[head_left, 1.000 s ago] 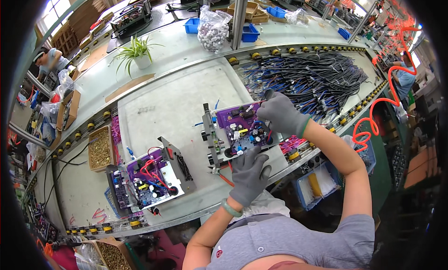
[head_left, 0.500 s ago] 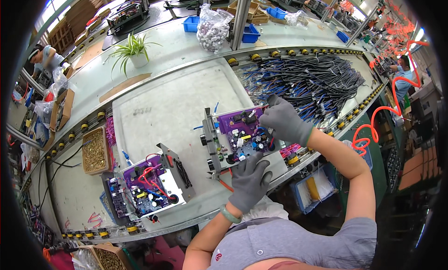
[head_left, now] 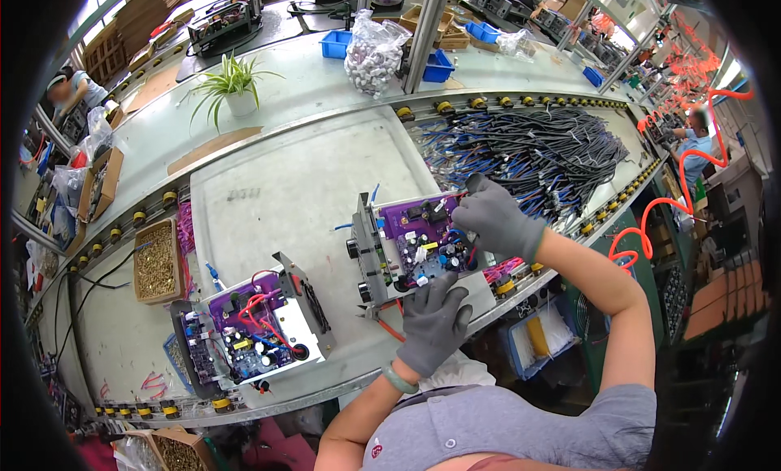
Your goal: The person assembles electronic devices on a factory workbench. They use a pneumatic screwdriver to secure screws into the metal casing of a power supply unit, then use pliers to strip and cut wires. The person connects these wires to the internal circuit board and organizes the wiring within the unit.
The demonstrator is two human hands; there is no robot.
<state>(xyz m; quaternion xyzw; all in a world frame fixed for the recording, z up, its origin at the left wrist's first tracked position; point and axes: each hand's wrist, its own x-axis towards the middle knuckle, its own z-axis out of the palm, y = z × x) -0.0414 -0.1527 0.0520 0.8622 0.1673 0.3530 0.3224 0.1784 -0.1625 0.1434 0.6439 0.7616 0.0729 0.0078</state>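
Note:
An open electronic unit (head_left: 411,231) with a purple circuit board and a dark front panel with round black knobs lies before me on the worktop. My grey-gloved left hand (head_left: 435,320) rests its outstretched fingers on the near edge of this unit. At the unit's far right corner, my gloved right hand (head_left: 498,217) is closed; whatever sits between its fingers is hidden. Orange-handled pliers (head_left: 391,330) lie partly under the unit, beside my left hand. A second, similar unit (head_left: 244,324) with red wires and a white metal base stands to the left.
Many black cables with blue ends (head_left: 537,150) are heaped at the far right. A box of small brass-coloured parts (head_left: 157,262) is at left. Beyond the roller rail (head_left: 293,121) stand a potted plant (head_left: 242,101) and a bag of parts (head_left: 374,60). A coiled red hose (head_left: 647,235) hangs right.
The view has shifted slightly. Both hands keep nearly the same places on the unit, the right still closed at its corner and the left at its near edge.

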